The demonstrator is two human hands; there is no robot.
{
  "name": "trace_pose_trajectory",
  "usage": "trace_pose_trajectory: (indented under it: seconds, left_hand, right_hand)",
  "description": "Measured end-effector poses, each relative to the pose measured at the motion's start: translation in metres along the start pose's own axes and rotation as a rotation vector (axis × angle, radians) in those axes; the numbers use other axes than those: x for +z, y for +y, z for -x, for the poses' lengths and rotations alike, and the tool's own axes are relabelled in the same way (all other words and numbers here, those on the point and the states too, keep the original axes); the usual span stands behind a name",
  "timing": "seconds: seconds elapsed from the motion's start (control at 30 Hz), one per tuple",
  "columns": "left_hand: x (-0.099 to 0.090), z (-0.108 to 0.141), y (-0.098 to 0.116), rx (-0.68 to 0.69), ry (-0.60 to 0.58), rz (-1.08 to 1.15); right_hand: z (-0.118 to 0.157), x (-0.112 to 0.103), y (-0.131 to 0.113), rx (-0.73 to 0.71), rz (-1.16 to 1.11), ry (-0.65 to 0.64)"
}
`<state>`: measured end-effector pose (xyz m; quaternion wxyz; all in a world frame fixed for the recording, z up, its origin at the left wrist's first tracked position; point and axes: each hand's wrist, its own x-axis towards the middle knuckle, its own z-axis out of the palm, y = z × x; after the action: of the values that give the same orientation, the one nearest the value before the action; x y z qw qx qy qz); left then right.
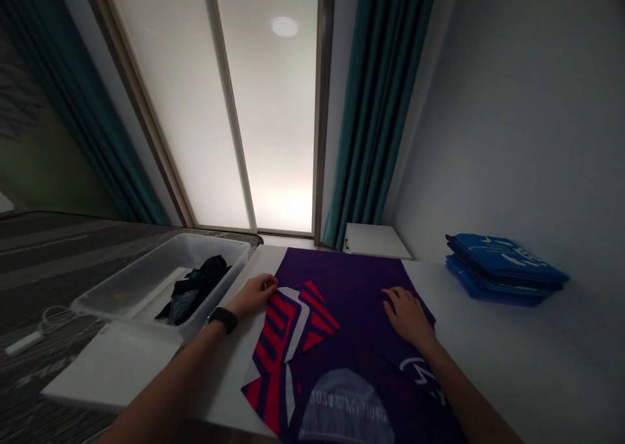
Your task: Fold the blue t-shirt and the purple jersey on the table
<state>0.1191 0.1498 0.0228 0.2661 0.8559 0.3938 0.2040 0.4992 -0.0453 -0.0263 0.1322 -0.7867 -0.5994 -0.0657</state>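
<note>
A dark purple shirt (342, 340) with red and white stripes on its left part and a grey printed patch near the front lies spread on a white table (493, 366). My left hand (258, 291) is at the shirt's left edge, its fingers pinched together on the fabric. A dark band circles that wrist. My right hand (404, 308) rests flat on the right part of the shirt, fingers apart. The near end of the shirt runs out of view at the bottom.
A translucent bin (117, 281) with dark clothes (195, 291) in it stands at the left. Folded blue garments (502, 268) are stacked at the table's right. Behind are a white cabinet (375, 239) and teal curtains (381, 105). A white power strip (24, 343) lies far left.
</note>
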Motion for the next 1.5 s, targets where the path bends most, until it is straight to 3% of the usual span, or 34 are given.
trace_pose_trajectory:
  seconds: [0.43, 0.77, 0.93, 1.07, 1.33, 1.5]
  left_hand:
    - [-0.003, 0.003, -0.004, 0.059, -0.049, 0.006]
    - [-0.002, 0.006, -0.011, 0.059, -0.008, 0.005]
    - [0.000, 0.009, -0.006, 0.105, 0.093, -0.075]
    - [0.012, 0.010, 0.022, 0.178, 0.133, -0.160]
    - [0.075, 0.013, 0.128, 0.390, -0.206, -0.214]
    - [0.112, 0.010, 0.165, 0.438, -0.271, -0.321]
  right_hand:
    - [0.000, -0.001, 0.000, 0.001, -0.009, 0.001]
    - [0.001, 0.001, 0.001, -0.004, -0.008, 0.007]
    - [0.000, 0.003, 0.002, -0.005, -0.007, 0.015]
    - [0.000, 0.003, 0.002, 0.006, -0.013, 0.004]
    - [-0.005, -0.006, 0.000, 0.063, -0.072, -0.038]
    - [-0.011, -0.010, 0.002, 0.054, -0.070, -0.059]
